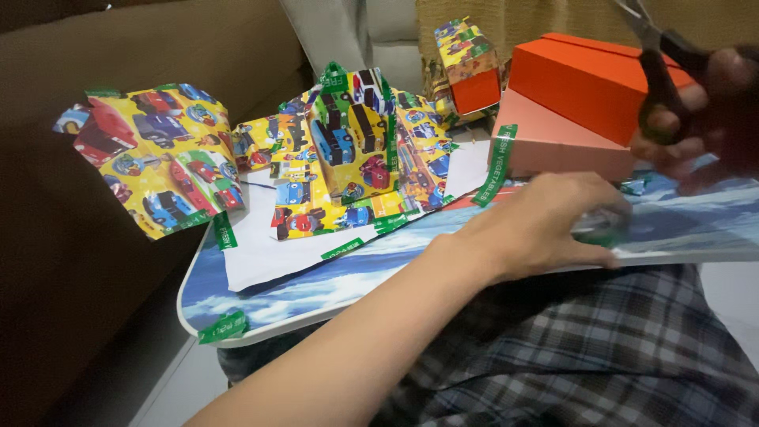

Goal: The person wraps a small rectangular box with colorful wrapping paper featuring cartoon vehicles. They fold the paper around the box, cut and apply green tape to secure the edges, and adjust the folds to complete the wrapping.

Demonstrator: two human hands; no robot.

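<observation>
Green tape roll (602, 224) at lap table's (237, 304) right edge, left hand (545, 225) pinching it steady; right hand (700, 119) grips black scissors (660, 75) above (blades raised), orange box (581, 79) behind.

Wrapping paper (158, 154): yellow ground, printed with red, blue and green cartoon vehicles; white on the reverse. Wrapped box (348, 134): same yellow vehicle print. Tape strips (500, 164): green with white lettering. Open box (585, 79): bright orange outside, paler pink-orange panel below. Lap table (316, 289): blue and white cloud pattern. Scissors (664, 71): black handles. Trousers (601, 356): grey-blue plaid.
</observation>
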